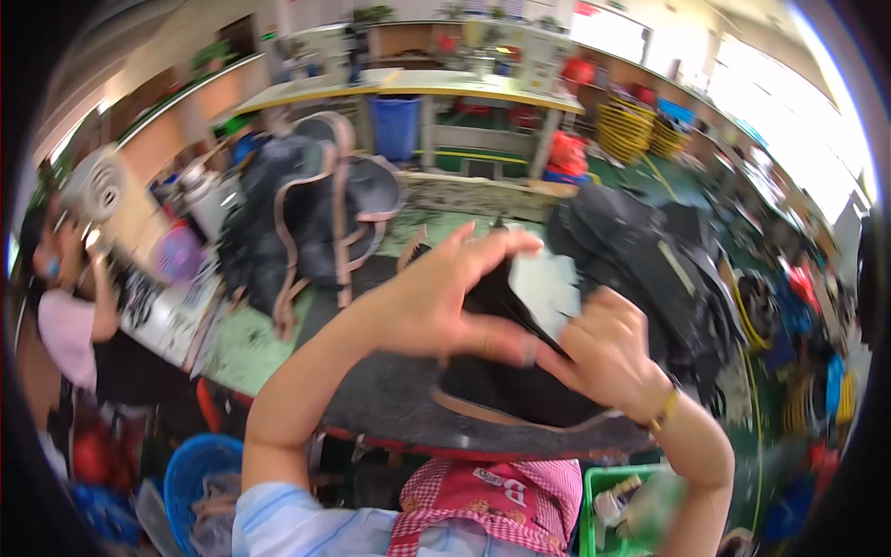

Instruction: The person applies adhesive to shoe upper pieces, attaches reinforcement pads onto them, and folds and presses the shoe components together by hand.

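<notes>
Now: left hand (497,290) arched, thumb and fingers spread wide about black piece (520,388); can't tell whether it grips. Right hand (608,345) curled, pinching piece's edge, forearm angled inward. Piece at dark tabletop's (371,395) near side.

The person's two hands (427,302) (605,348) are above the dark worktable (371,399); two heaps of black pieces (255,204) (640,265) lie toward its far side (one left, one right); one blue tub (181,473) and one green crate (588,511) on its near side; one co-worker (70,330) to its left.
</notes>
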Tool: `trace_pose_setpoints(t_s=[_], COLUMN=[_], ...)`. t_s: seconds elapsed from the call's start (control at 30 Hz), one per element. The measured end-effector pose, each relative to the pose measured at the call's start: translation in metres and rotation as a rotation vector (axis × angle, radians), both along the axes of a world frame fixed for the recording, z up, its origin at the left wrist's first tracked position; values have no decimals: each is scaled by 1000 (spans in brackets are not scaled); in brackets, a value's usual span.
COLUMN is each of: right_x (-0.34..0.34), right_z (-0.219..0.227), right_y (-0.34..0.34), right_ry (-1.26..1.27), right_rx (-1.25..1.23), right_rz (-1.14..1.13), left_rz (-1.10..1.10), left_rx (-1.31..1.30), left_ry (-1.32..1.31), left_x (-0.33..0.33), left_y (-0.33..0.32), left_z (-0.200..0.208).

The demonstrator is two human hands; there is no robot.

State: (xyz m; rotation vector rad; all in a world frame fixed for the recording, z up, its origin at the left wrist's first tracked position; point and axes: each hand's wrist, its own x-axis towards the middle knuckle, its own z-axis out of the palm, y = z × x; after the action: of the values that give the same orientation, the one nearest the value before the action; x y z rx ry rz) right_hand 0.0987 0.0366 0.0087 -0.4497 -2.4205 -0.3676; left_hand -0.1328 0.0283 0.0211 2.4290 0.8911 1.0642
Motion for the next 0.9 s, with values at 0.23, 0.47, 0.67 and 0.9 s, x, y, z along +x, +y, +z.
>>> trace_pose_setpoints(t_s=[0.23, 0.47, 0.67, 0.9], right_x=[42, 62, 134, 124], right_z=[18, 8, 37, 6], right_y=[20, -2, 17, -47], right_ry=[-48, 227, 786, 555], right_rx=[-894, -676, -813, -581], right_rz=[-40, 105, 84, -158], left_rz=[-9, -104, -243, -673], left_rx=[-95, -34, -292, -456], left_ry=[271, 192, -456, -1071], left_x=[31, 72, 75, 8], left_y=[7, -7, 7, 14], left_z=[-18, 2, 34, -100])
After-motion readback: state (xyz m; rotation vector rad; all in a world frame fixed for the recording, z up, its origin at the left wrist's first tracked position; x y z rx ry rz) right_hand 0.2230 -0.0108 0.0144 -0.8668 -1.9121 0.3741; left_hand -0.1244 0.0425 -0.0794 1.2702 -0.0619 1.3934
